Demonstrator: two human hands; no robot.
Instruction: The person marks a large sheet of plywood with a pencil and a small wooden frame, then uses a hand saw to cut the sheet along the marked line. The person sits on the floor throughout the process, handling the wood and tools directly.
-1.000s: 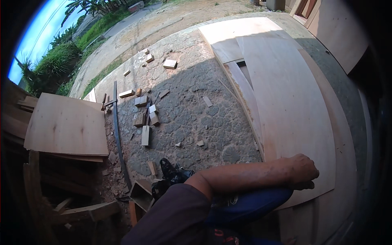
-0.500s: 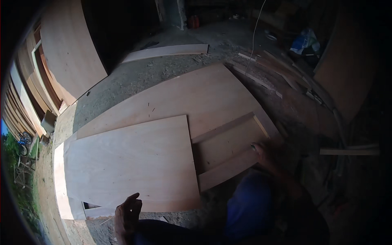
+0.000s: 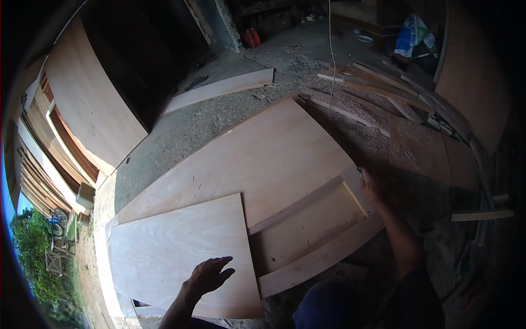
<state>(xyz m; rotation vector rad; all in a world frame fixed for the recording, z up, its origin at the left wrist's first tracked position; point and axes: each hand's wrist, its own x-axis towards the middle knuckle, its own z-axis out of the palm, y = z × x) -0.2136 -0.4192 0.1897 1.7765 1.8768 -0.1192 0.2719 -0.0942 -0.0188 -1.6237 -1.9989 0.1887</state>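
Observation:
A large pale plywood sheet [image 3: 257, 153] lies on the floor before me. Along its near right part is a wooden frame [image 3: 307, 271] with a shallow recess and a light strip at its right end. On the near left, a smaller plywood panel [image 3: 181, 247] overlaps both. My left hand [image 3: 211, 276] hovers over this panel, its thumb and fingers apart, holding nothing. At the frame's right corner, beside the sheet's edge, my right hand [image 3: 372, 188] is closed; a small greenish bit shows at its fingertips, too small to name.
A long board [image 3: 219, 90] lies across the floor farther off. Scrap strips [image 3: 383, 90] are piled at the far right, near a blue-and-white bag [image 3: 412, 38]. Plywood sheets [image 3: 90, 93] lean upright on the left. A cord [image 3: 331, 49] hangs at the back.
My left hand has risen and moved right over the smaller panel, fingers now stretched out. My right hand has gone from the frame's near rail to its far right corner. The view has shifted.

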